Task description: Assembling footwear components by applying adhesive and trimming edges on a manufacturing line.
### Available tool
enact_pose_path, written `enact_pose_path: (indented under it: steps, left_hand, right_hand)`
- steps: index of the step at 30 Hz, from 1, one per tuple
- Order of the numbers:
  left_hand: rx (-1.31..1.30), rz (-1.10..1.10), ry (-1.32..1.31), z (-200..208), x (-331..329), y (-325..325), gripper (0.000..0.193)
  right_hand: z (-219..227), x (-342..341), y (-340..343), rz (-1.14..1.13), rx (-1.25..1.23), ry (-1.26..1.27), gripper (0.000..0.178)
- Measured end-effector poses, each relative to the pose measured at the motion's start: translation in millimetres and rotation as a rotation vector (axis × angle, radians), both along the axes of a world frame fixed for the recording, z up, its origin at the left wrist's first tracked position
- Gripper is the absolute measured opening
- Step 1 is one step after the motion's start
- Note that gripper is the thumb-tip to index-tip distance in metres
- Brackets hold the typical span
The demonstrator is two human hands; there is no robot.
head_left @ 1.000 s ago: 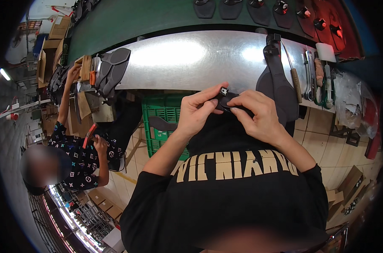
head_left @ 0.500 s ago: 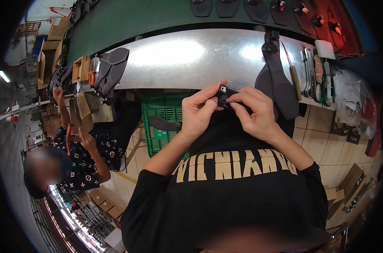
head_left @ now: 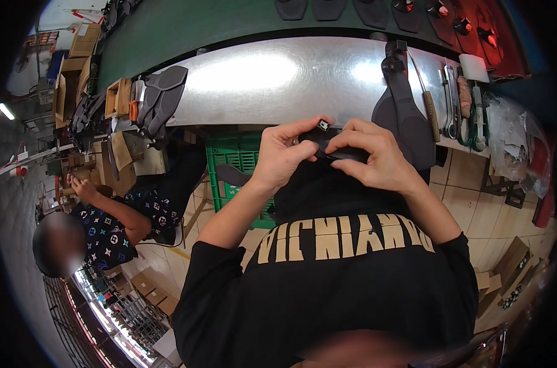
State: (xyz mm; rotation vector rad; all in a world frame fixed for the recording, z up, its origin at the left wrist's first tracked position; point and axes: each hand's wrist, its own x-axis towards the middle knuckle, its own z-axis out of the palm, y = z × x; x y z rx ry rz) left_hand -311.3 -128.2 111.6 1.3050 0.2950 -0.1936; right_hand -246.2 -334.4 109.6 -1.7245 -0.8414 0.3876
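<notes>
Both my hands are in front of my torso, just past the near edge of the metal bench point(head_left: 241, 101). They hold a black sandal point(head_left: 350, 151) between them. My left hand point(head_left: 282, 153) pinches it near the small block heel point(head_left: 323, 125), which has a pale square end. With thumb and fingers, my right hand point(head_left: 379, 156) grips the dark part beside it. Much of the sandal is hidden by my fingers and blends into my black shirt. To the right, dark sandals point(head_left: 407, 116) lie overlapping on the bench.
More dark soles point(head_left: 163, 98) lie at the bench's left end. Wrenches point(head_left: 450, 107), green-handled scissors point(head_left: 478, 142) and a white roll point(head_left: 473, 69) sit at right. Beyond runs a green conveyor point(head_left: 229, 27) with sandals. A green crate point(head_left: 217, 193) stands below; a co-worker point(head_left: 110, 230) sits left.
My right hand has shifted slightly right, and its fingers now sit further along the sandal, showing more of it. My left hand moved a little left. The co-worker's raised arm has come down.
</notes>
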Motion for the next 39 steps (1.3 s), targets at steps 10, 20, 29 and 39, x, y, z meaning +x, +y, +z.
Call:
enact_pose_path:
  steps: [10,20,29,39]
  left_hand:
    - [0.008,0.009,0.019,9.6,6.9,-6.2,0.046]
    - [-0.224,-0.09,0.233,10.2,12.8,14.8,0.04]
    - [-0.056,-0.027,0.236,6.3,6.6,-9.3,0.037]
    - [0.123,0.049,0.064,-14.0,3.2,-14.0,0.039]
  right_hand:
    - [-4.8,-7.7,4.4,-0.115,-0.008,-0.066,0.027]
    - [-4.0,-15.2,3.8,-0.197,0.078,-0.386,0.021]
    - [-0.4,-20.5,7.0,-0.242,0.08,-0.17,0.025]
    - [-5.3,-26.5,8.7,-0.267,0.034,-0.093,0.019]
